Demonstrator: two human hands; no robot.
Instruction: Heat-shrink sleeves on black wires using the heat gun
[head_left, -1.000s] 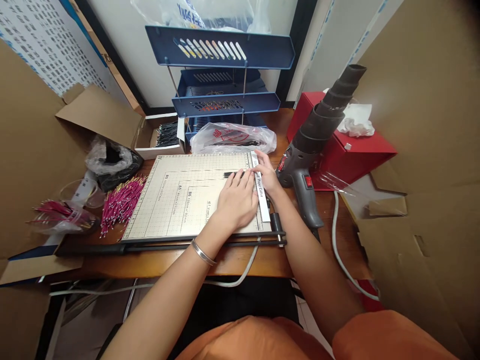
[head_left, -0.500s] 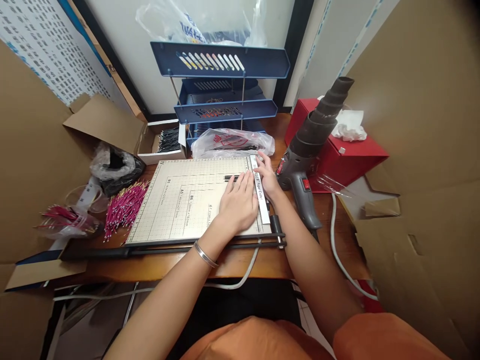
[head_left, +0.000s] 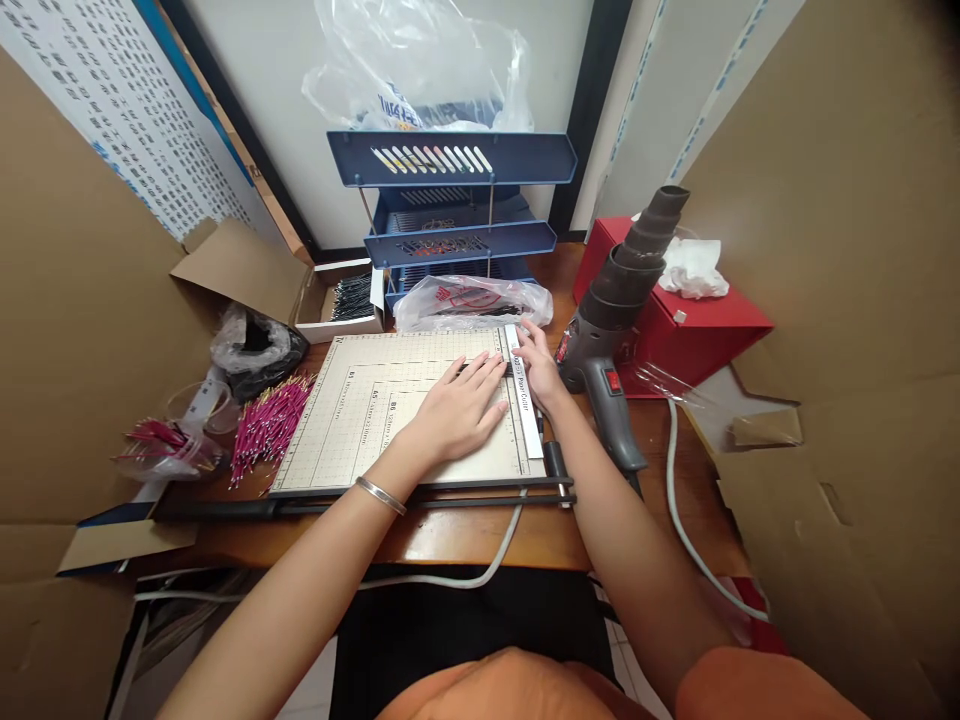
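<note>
My left hand (head_left: 465,405) lies flat with fingers outstretched on the gridded board of a paper cutter (head_left: 360,430). Under its fingertips are thin black strips (head_left: 507,370), mostly covered, running up to the cutter's white guard strip (head_left: 529,405). My right hand (head_left: 538,370) rests at the guard's right side near its far end, fingers apart and slightly bent, fingertips touching it. Whether something small lies beneath those fingers is hidden. The cutter's long black blade arm (head_left: 322,506) is down along the board's near edge.
Left of the cutter lie a pile of magenta sticks (head_left: 270,425) and a black plastic bag (head_left: 259,360). Behind stand a white box of black pieces (head_left: 337,325) and a blue tiered rack (head_left: 457,245). A heat gun (head_left: 611,320) and red box (head_left: 712,345) stand at right.
My left hand has shifted left across the board, its thumb now spread from the fingers. The right hand keeps its place at the guard. The whole view has tilted slightly.
</note>
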